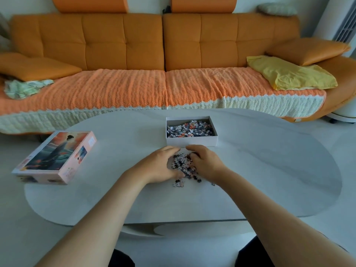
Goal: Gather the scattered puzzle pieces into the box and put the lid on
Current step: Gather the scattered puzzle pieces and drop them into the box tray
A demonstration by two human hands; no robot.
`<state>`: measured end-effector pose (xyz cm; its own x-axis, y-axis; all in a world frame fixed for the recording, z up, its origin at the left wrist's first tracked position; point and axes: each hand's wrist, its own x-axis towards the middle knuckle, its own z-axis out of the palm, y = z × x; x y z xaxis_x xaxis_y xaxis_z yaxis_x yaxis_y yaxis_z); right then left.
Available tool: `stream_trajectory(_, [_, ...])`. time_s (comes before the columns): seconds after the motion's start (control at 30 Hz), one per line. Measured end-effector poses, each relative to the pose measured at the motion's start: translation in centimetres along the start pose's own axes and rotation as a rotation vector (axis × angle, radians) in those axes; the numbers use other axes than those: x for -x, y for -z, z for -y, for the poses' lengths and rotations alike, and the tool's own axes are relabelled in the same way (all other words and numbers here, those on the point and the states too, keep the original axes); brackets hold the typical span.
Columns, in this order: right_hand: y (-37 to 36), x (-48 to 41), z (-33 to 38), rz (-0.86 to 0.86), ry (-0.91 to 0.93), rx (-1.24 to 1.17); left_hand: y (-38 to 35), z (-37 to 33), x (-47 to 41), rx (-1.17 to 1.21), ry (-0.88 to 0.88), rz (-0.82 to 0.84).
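Cupping a heap of puzzle pieces [183,166] between them, the left hand [161,166] and right hand [206,162] are seen on the bench [269,170], fingers curled inward around the heap, neither fully closed. A few loose pieces are noted just nearer than the hands. Just beyond the fingertips, the open white box [191,140] is found, partly filled with pieces. Well to the left of the left hand, the illustrated lid [55,157] is laid, apart from the box.
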<state>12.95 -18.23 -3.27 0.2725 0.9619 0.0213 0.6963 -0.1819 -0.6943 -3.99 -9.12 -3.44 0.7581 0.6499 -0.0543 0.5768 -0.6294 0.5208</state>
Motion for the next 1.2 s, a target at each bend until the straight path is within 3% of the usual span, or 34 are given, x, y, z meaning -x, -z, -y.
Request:
stream_trajectory(0.13, [2.2,-0.7,-0.4,0.026,0.013,0.041,0.8,0.7,-0.3,-0.106,-0.071,-0.255])
stream_trajectory(0.23, [2.3,-1.3,-0.5,-0.065,0.182,0.122,1.1,0.6,-1.1,-0.249,-0.176,-0.401])
stream_trajectory(0.3, [2.2,-2.3,-0.7,-0.247,0.351,0.231,0.8,0.5,-1.8,-0.289,-0.148,-0.322])
stream_trajectory(0.37, [2.3,-3.2,-1.0,-0.315,0.365,0.355,0.4,0.8,-2.2,-0.295,-0.101,-0.227])
stream_trajectory(0.53, [2.1,-3.0,-1.2,-0.127,0.274,0.4,1.0,0.8,-2.1,-0.243,-0.111,-0.287])
stream_trajectory(0.8, [2.6,-2.4,-0.4,-0.223,0.435,0.428,0.8,0.3,-1.0,-0.332,-0.222,-0.444])
stream_trajectory(0.9, [3.1,-1.7,0.5,-0.064,0.414,0.448,0.5,-0.7,-0.9,-0.258,-0.261,-0.419])
stream_trajectory(1.03, [2.4,-1.2,0.5,0.183,0.224,0.606,-1.0,-1.1,-1.1,-0.284,-0.173,-0.184])
stream_trajectory(1.2, [2.4,-1.5,0.6,0.225,0.104,0.457,-0.9,-1.4,-1.4,-0.143,-0.104,-0.134])
